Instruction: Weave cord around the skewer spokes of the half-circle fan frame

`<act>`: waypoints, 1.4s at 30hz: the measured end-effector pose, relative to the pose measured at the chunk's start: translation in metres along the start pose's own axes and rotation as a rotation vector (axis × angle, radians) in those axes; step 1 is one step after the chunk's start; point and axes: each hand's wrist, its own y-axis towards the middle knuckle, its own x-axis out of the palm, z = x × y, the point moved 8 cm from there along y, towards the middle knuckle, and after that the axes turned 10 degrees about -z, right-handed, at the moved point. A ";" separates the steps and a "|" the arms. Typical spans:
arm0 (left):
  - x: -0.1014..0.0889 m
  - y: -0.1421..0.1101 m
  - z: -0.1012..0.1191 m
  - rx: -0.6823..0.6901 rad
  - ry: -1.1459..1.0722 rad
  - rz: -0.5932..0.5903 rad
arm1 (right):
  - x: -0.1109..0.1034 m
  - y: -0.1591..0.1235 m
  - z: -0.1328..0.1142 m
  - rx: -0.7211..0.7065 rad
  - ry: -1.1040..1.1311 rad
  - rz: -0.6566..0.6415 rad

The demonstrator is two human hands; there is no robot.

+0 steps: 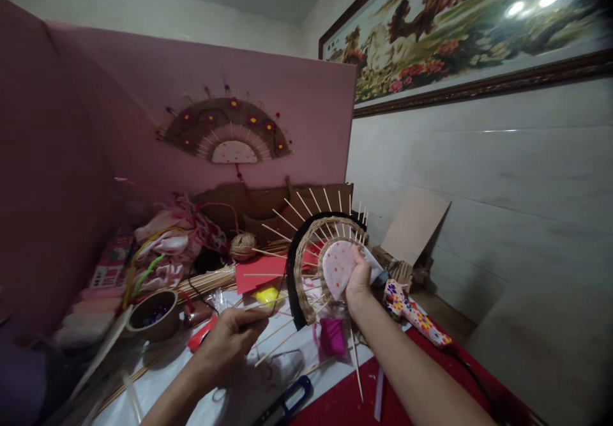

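My right hand (360, 279) grips a half-made fan by its half-round pink dotted centre (338, 266), thumb over the front. Thin wooden sticks (297, 207) radiate from that centre. A tan braided band (297, 257) and a black yarn band (292, 279) run across them in arcs. Below and left of the fan, my left hand (237, 333) is closed in a pinch beside a stick's end. A dark strand of black yarn (276, 301) runs from the black band down to its fingers. The exact fingertip hold is partly hidden.
A finished fan (220, 129) hangs on the pink board. On the table lie a twine ball (243, 247), a brown bowl (154, 316), red paper (258, 273), a flower-patterned glue gun (416, 317), a blue-handled cutting tool (294, 397) and a magenta packet (332, 338).
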 end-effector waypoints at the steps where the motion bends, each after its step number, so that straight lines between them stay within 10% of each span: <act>1: -0.002 0.000 0.000 -0.008 0.010 0.007 | -0.002 0.000 0.000 0.009 0.007 0.028; 14: 0.015 -0.017 0.045 0.160 1.191 0.226 | 0.005 -0.012 -0.018 -0.080 0.012 0.149; 22: 0.042 -0.014 0.040 0.313 1.324 0.148 | 0.003 -0.011 -0.019 -0.076 -0.007 0.157; 31: 0.028 -0.017 0.044 0.266 1.469 0.243 | -0.003 -0.007 -0.016 -0.029 0.017 0.167; 42: 0.007 -0.025 0.064 0.229 0.925 0.182 | -0.018 0.007 -0.007 -0.026 0.001 0.132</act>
